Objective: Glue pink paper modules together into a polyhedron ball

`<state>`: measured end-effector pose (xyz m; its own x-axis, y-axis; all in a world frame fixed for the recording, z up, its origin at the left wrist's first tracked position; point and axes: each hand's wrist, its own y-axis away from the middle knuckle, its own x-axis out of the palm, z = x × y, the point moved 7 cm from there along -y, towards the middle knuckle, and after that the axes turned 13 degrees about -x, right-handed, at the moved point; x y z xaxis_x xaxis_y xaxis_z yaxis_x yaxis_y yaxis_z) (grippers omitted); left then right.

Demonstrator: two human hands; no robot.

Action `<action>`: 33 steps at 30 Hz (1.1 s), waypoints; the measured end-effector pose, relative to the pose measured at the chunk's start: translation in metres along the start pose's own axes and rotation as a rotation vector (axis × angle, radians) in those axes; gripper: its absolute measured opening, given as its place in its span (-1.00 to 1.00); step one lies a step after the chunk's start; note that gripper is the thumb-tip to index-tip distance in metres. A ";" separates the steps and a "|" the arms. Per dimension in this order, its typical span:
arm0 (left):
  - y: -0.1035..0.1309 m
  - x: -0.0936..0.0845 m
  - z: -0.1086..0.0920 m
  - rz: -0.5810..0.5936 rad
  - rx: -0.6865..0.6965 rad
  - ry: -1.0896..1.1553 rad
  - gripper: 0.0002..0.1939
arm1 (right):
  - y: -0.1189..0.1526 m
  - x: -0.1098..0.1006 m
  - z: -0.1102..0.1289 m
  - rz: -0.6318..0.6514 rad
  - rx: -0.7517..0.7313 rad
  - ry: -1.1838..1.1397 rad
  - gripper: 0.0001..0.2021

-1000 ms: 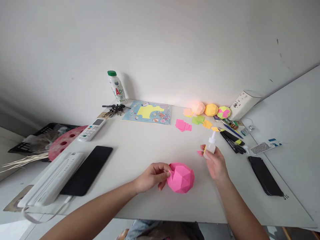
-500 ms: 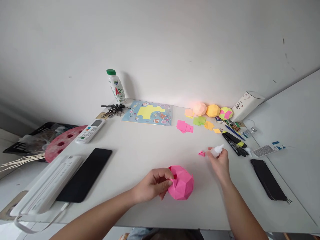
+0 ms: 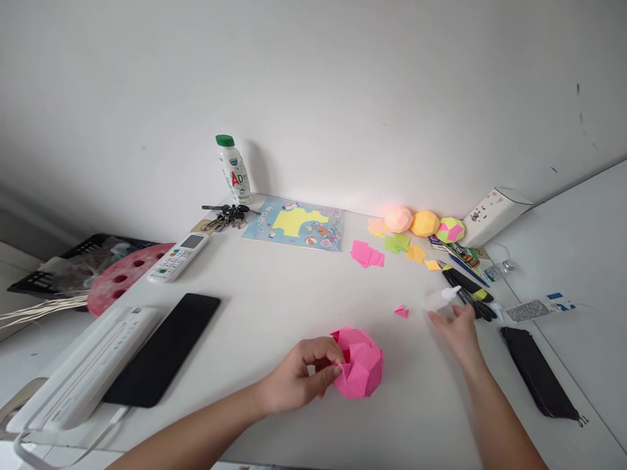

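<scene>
L hand pinches a flap at the open side of the pink paper ball, low over bench. R hand has fingers spread beside white bottle; contact unclear, blur. Sm. pink piece lies btwn ball & bottle. Rec.: light grip, flap edge only; squeezing prob. dents ball. Keep nozzle off loose paper.

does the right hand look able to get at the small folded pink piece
Probably yes: the small folded pink piece lies near the right hand, with only bare tabletop visible between them.
</scene>
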<state>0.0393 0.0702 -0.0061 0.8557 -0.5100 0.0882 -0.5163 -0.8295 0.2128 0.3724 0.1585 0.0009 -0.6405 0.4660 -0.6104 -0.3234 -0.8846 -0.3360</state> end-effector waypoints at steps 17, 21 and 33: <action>-0.001 -0.006 -0.010 -0.011 0.024 -0.048 -0.78 | 0.094 0.086 0.175 1.224 -0.329 -0.446 -0.66; 0.002 -0.002 -0.015 -0.015 0.054 -0.074 -0.82 | 0.094 0.084 0.166 1.237 -0.224 -0.427 -0.75; 0.007 0.004 -0.015 -0.005 0.021 -0.135 -0.78 | 0.103 0.071 0.174 1.151 -0.443 -0.278 -0.76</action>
<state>0.0398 0.0660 0.0101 0.8463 -0.5309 -0.0443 -0.5142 -0.8357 0.1927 0.1720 0.0972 0.0479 -0.5370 -0.6347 -0.5558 0.7432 -0.6676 0.0442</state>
